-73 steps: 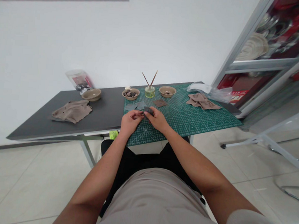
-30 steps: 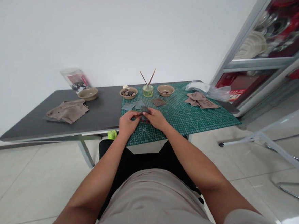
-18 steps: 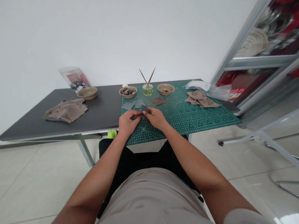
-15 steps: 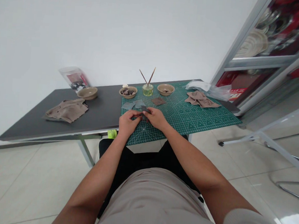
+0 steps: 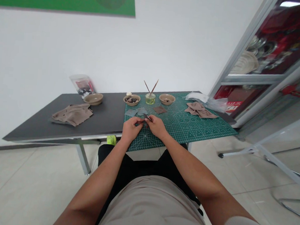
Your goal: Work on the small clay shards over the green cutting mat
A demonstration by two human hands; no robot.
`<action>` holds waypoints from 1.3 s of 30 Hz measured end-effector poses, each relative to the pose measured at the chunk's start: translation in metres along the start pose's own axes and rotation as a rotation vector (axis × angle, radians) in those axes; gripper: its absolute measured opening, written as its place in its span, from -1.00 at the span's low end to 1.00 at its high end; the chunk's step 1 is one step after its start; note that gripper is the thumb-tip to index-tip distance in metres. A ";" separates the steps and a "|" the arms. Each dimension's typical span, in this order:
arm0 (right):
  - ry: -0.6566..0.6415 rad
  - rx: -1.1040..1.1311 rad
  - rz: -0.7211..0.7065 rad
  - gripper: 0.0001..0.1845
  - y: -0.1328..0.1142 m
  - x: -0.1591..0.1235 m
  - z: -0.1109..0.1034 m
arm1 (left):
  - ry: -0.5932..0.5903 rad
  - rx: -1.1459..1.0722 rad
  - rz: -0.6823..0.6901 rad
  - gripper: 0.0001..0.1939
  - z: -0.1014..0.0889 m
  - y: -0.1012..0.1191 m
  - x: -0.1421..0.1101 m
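On my remote feed, the left hand (image 5: 130, 130) and the right hand (image 5: 156, 126) meet above the near edge of the green cutting mat (image 5: 207, 130), with fingers curled and both pinching a small dark sliver (image 5: 146, 117). It is too small for me to make out its shape. Just beyond the hands lie grey abrasive sheets (image 5: 134, 112). Farther back sit a bowl of dark pieces (image 5: 131, 99), a glass jar (image 5: 150, 99) holding two thin sticks (image 5: 150, 87), and a second bowl (image 5: 167, 99).
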State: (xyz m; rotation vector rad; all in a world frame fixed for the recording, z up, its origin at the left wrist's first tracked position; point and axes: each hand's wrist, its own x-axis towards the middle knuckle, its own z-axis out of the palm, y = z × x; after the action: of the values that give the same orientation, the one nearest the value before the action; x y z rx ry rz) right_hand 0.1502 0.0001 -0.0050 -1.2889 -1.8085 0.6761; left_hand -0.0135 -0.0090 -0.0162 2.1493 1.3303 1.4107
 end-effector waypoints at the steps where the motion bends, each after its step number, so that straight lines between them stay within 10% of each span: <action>1: 0.000 -0.001 0.003 -0.78 0.000 0.000 0.000 | 0.000 -0.007 -0.004 -0.90 0.000 0.000 0.000; 39: 0.071 0.133 -0.022 -0.87 0.008 0.002 0.003 | -0.008 -0.190 -0.298 -0.86 -0.002 0.006 0.002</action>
State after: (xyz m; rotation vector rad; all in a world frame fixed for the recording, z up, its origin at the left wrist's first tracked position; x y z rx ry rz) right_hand 0.1520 0.0047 -0.0123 -1.1880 -1.6895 0.7176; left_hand -0.0115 -0.0116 -0.0100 1.7519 1.3840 1.3463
